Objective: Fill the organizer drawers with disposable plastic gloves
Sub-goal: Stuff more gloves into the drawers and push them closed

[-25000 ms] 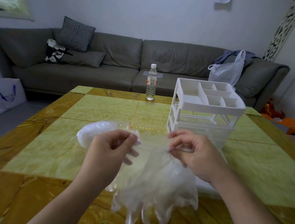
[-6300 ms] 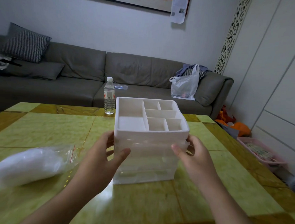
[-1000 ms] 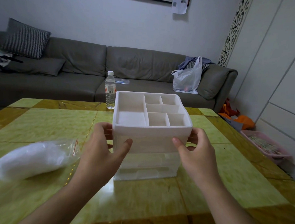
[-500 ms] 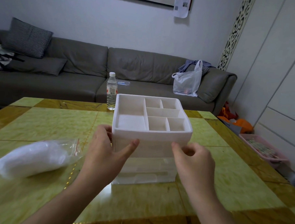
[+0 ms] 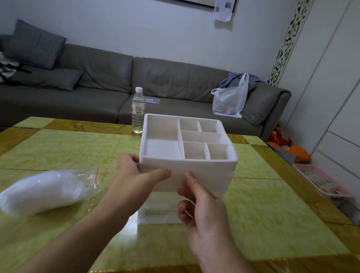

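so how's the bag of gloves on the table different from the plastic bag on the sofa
The bag of gloves lies flat on its side on the table; the plastic bag stands upright on the sofa. The bag of gloves is clear with a red zip strip; the plastic bag has carrying handles. Both are thin plastic, and neither hand touches them.

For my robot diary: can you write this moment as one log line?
left hand: grips organizer | right hand: at its front | glove bag: on table
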`<state>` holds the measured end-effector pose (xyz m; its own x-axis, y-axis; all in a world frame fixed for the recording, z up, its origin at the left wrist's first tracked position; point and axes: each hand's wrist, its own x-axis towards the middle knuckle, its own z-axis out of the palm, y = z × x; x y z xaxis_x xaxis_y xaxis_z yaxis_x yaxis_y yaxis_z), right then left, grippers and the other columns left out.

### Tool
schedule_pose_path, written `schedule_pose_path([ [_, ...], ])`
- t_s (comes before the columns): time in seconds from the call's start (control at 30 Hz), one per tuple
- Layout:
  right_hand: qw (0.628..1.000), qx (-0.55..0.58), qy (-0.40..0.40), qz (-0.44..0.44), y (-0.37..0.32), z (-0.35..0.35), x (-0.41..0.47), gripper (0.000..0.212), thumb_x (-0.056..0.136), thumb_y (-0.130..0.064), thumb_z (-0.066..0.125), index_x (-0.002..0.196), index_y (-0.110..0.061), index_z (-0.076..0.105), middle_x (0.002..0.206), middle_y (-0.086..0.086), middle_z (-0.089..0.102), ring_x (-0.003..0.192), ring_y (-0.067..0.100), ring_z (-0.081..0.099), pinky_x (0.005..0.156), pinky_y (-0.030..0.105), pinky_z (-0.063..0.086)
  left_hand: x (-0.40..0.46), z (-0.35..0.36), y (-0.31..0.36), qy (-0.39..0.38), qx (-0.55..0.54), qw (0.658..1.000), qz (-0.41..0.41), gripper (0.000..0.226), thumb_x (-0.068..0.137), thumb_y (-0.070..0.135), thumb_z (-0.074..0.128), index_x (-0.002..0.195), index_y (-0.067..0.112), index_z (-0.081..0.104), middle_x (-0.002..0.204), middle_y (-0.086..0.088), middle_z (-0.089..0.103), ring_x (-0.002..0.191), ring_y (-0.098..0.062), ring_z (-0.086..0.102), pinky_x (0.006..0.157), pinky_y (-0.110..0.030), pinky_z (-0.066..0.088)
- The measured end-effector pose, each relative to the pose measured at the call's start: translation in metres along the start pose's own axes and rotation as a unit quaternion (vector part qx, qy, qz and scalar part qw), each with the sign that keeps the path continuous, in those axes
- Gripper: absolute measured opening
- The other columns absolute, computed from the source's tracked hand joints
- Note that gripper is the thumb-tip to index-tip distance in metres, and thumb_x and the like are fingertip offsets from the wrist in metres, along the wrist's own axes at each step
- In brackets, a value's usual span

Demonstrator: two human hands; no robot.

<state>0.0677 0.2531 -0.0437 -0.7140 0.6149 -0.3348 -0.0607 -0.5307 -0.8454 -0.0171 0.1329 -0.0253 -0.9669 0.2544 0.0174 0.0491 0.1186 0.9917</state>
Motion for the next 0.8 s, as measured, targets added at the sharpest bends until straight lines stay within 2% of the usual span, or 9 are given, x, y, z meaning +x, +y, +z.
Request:
schedule_pose_path([
  [0.13,1.0,-0.011,-0.005,-0.006,-0.001,-0.001,-0.002,0.023,0.091,-0.025,0.081,0.093,-0.002,0.079,0.071,0.009,0.069,0.042,0.016,0.049,0.04,0.025,0.036,0.004,0.004,0.003,-0.007,-0.049,0.998,-0.034,0.053,0.074,0.017,0.082,0.115,0.018,0.049,0.112,-0.007,0.065,0.099,-0.025,0.066,0.085,-0.048,0.058],
  [0.3,1.0,-0.02,-0.001,-0.02,0.0,0.001,-0.003,0.023,0.092,-0.023,0.079,0.092,-0.001,0.078,0.07,0.011,0.068,0.043,0.017,0.051,0.04,0.026,0.036,0.0,0.01,0.002,0.015,-0.05,0.998,-0.024,0.062,0.056,0.033,0.074,0.11,0.022,0.047,0.116,-0.008,0.061,0.105,-0.029,0.063,0.09,-0.056,0.057],
  [0.43,0.999,-0.022,0.004,-0.025,-0.002,0.003,-0.004,0.021,0.094,-0.021,0.077,0.089,-0.001,0.077,0.069,0.011,0.069,0.043,0.017,0.053,0.039,0.025,0.037,-0.005,0.011,-0.002,0.02,-0.002,1.0,0.001,0.055,0.061,0.046,0.073,0.105,0.036,0.041,0.12,-0.002,0.056,0.11,-0.025,0.061,0.09,-0.05,0.058],
  [0.53,0.999,-0.032,0.014,-0.029,-0.006,0.007,-0.008,0.023,0.093,-0.024,0.078,0.088,-0.002,0.077,0.07,0.011,0.073,0.043,0.021,0.056,0.04,0.025,0.038,-0.005,0.008,-0.004,0.011,0.01,1.0,0.002,0.062,0.058,0.051,0.077,0.105,0.039,0.04,0.123,-0.001,0.056,0.11,-0.023,0.063,0.09,-0.046,0.059],
  [0.63,0.988,-0.127,0.028,-0.083,-0.012,0.007,-0.015,0.03,0.094,-0.03,0.076,0.08,-0.004,0.076,0.067,0.011,0.076,0.043,0.022,0.059,0.04,0.027,0.043,-0.005,0.006,-0.005,0.004,0.006,1.0,0.005,0.066,0.055,0.055,0.077,0.107,0.038,0.041,0.124,-0.002,0.056,0.111,-0.022,0.063,0.092,-0.047,0.058],
  [0.67,0.97,-0.197,0.039,-0.139,-0.014,0.005,-0.017,0.035,0.095,-0.034,0.075,0.073,-0.007,0.075,0.062,0.008,0.074,0.043,0.021,0.061,0.042,0.03,0.047,-0.005,0.005,-0.005,0.003,0.001,1.0,0.008,0.066,0.055,0.055,0.076,0.109,0.037,0.041,0.125,-0.003,0.056,0.111,-0.021,0.063,0.092,-0.047,0.058],
  [0.7,0.932,-0.28,0.058,-0.221,-0.014,0.001,-0.017,0.038,0.095,-0.037,0.074,0.067,-0.012,0.072,0.058,0.003,0.072,0.046,0.018,0.064,0.046,0.033,0.051,-0.005,0.005,-0.006,0.002,-0.006,1.0,0.01,0.066,0.056,0.054,0.075,0.11,0.035,0.042,0.125,-0.003,0.057,0.11,-0.021,0.064,0.092,-0.047,0.058],
  [0.73,0.872,-0.363,0.074,-0.321,-0.015,-0.004,-0.016,0.037,0.094,-0.039,0.074,0.065,-0.017,0.07,0.058,-0.003,0.07,0.052,0.013,0.065,0.052,0.034,0.054,-0.006,0.004,-0.007,0.0,-0.011,1.0,0.012,0.065,0.058,0.052,0.076,0.111,0.034,0.043,0.126,-0.003,0.057,0.109,-0.02,0.065,0.092,-0.046,0.058],
  [0.8,0.73,-0.458,0.072,-0.502,-0.018,-0.012,-0.012,0.012,0.094,-0.029,0.073,0.083,-0.025,0.072,0.078,-0.013,0.069,0.076,0.007,0.065,0.069,0.03,0.054,-0.007,0.003,-0.008,-0.009,-0.016,1.0,0.017,0.06,0.063,0.048,0.075,0.113,0.033,0.044,0.126,-0.003,0.057,0.109,-0.019,0.065,0.089,-0.043,0.058],
])
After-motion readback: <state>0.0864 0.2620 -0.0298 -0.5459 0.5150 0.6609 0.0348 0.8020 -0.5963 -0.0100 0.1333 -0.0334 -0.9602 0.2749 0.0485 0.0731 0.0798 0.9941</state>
